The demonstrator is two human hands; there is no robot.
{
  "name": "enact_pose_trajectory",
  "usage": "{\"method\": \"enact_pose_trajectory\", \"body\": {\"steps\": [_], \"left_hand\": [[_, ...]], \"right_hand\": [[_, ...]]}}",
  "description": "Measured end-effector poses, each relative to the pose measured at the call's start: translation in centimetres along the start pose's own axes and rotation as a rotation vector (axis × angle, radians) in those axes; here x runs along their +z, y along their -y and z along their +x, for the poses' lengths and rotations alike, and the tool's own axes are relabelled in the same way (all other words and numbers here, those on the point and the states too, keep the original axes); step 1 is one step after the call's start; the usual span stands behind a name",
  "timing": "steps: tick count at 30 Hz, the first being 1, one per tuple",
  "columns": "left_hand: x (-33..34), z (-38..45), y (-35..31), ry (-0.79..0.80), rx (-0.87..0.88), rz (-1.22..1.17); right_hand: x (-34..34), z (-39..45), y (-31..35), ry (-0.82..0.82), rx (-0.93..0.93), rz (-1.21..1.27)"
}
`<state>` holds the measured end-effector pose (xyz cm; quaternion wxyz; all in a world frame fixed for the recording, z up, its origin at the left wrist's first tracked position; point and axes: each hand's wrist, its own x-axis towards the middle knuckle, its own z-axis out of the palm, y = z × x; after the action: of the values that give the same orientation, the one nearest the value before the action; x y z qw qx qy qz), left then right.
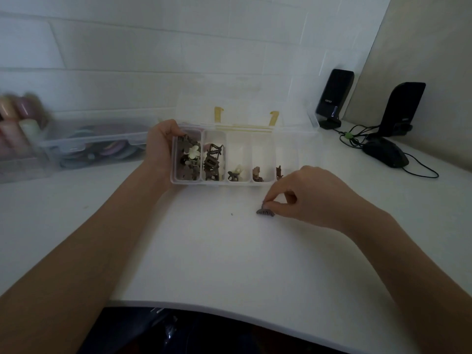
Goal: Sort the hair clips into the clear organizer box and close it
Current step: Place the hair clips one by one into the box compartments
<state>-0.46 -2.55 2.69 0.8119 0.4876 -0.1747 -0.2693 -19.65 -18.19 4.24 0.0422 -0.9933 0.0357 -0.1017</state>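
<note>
- At left, the left hand (pixel 160 141) curls around the left end of the clear organizer box (pixel 264 182), thumb over its far corner, steadying it on the white desk (pixel 229 251); the forearm reaches in from the lower left.
- At centre, the box stands with its lid (pixel 245 103) raised; dark clips (pixel 210 162) fill the two left compartments, and the next three hold only a few.
- At right, the right hand (pixel 311 195) pinches a small grey hair clip (pixel 265 212) lying on the desk just in front of the box, fingertips pointing down, wrist raised.
- Sorting looks nearly done: this appears the last loose clip. Next it needs lifting to a matching compartment, then the lid lowered.
</note>
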Motion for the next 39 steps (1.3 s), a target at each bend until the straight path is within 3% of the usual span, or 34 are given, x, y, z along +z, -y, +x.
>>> {"method": "enact_pose_trajectory", "body": {"steps": [6,13,19,22,26,29,32,36,39], "left_hand": [[0.2,-0.2,-0.1,-0.018,-0.004,0.002],[0.5,-0.4,0.2,-0.046,-0.018,0.026],[1.3,-0.8,0.3,0.026,-0.049,0.04],[1.5,-0.9,0.4,0.053,-0.04,0.036],[1.5,-0.9,0.5,0.044,-0.044,0.046],[1.5,-0.9,0.6,0.044,-0.057,0.062],[1.4,-0.5,0.8,0.019,-0.056,0.072],[1.2,-0.3,1.1,-0.042,-0.108,0.063],[1.3,-0.4,1.2,-0.09,-0.129,0.044]], "right_hand": [[0.5,0.2,-0.3,-0.054,-0.012,0.117],[0.5,0.3,-0.4,-0.559,0.069,0.236],[0.5,0.2,-0.2,-0.819,0.114,0.102],[0.8,0.3,-0.5,-0.79,0.121,-0.01],[1.1,0.5,-0.5,-0.561,0.189,0.008],[1.0,0.5,-0.6,-0.604,0.204,0.04],[0.7,0.6,-0.8,-0.767,0.255,0.09],[0.5,1.0,-2.4,-0.935,0.359,0.362],[1.2,1.5,-3.6,-0.729,0.561,0.664]]}}
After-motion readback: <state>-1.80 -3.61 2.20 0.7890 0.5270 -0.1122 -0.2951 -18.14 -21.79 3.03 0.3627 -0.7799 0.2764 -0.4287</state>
